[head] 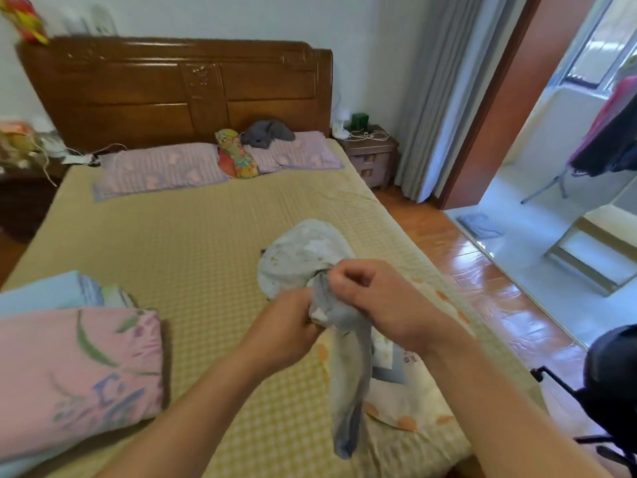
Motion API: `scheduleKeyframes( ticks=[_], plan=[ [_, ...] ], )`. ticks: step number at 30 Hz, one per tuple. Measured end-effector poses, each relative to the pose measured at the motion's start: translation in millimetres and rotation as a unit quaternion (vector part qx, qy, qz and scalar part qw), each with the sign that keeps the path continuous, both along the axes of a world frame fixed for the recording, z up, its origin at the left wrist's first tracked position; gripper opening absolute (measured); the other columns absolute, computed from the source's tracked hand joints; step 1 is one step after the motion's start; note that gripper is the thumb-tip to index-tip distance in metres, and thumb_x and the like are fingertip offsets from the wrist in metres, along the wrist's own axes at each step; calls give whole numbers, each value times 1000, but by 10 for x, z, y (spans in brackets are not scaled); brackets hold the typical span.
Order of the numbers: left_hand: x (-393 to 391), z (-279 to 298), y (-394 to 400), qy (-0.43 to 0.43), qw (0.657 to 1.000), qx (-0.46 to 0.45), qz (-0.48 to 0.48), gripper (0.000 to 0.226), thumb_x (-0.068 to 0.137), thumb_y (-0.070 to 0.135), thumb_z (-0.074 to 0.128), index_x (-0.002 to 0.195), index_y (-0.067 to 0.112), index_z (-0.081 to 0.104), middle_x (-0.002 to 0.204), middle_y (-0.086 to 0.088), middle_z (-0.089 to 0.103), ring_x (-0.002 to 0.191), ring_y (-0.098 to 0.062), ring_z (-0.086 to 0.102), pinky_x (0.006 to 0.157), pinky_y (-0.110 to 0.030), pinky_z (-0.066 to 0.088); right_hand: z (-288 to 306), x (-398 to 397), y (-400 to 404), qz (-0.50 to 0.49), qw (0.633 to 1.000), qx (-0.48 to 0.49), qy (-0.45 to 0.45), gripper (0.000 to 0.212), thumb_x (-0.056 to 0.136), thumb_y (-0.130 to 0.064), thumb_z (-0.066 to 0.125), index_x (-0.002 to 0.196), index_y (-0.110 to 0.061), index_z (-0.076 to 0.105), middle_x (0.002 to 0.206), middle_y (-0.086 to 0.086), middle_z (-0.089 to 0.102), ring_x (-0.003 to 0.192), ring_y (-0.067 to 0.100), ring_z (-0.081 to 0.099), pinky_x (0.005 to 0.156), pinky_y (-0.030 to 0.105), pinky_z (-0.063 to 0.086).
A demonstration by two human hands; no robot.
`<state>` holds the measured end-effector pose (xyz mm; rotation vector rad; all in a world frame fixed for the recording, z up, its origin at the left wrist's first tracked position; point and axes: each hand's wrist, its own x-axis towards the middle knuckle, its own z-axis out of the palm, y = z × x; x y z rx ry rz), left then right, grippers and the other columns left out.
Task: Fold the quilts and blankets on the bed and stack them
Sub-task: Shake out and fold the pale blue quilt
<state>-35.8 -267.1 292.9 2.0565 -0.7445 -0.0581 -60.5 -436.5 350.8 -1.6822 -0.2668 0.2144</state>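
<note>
While a thin blue-grey cloth (348, 374) hangs limp from their grip, a person's two hands meet above the near edge of the bed (193, 236). The left hand (286, 322) has its fingers curled round the bunched upper end of the cloth; the right hand (372, 294) pinches the same end just beside it, fingers bent in. Under the right forearm a pale blanket with orange spots (406, 401) lies loosely spread on the yellow checked sheet, and a printed patch on it carries marks too blurred to read. At the near left, a folded pink floral quilt (79, 370) rests against a folded light blue quilt (48, 291), which suggests the stack is already begun. Just beyond the hands sits a crumpled white cloth (303, 253), not yet folded. By this evidence the step in hand is sorting out the small cloth; the next move likely calls for finding its corners and drawing them apart before any fold. Farther off, two lilac pillows (162, 167), a bright floral cushion (236, 157) and a grey soft toy (267, 132) lie at the wooden headboard (172, 84). No brand or legible writing shows anywhere.
</note>
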Motion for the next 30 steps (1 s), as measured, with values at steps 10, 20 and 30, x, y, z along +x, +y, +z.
scheduleKeyframes(
  ticks=[10,20,30],
  plan=[
    [3,995,751,51,945,-150,286,51,98,49,57,78,3,63,64,-15,56,59,-20,47,57,-38,37,-1274,-193,189,223,944,-123,208,77,85,-43,74,147,-50,30,148,-26,35,135,-7,37,107,20,40],
    [63,1205,625,281,860,-340,257,20,103,30,54,103,18,70,93,-4,78,86,-22,76,70,-41,62,-2536,-395,952,-131,938,-298,116,54,76,-45,64,127,-50,45,110,-11,68,101,16,65,87,39,53],
    [805,910,1875,240,715,-415,509,41,102,41,54,135,16,54,133,-4,64,116,-25,64,83,-39,56,-12,1340,-812,-453,871,-192,18,35,101,-7,37,127,7,56,128,27,57,119,37,56,91,39,45]
  ],
)
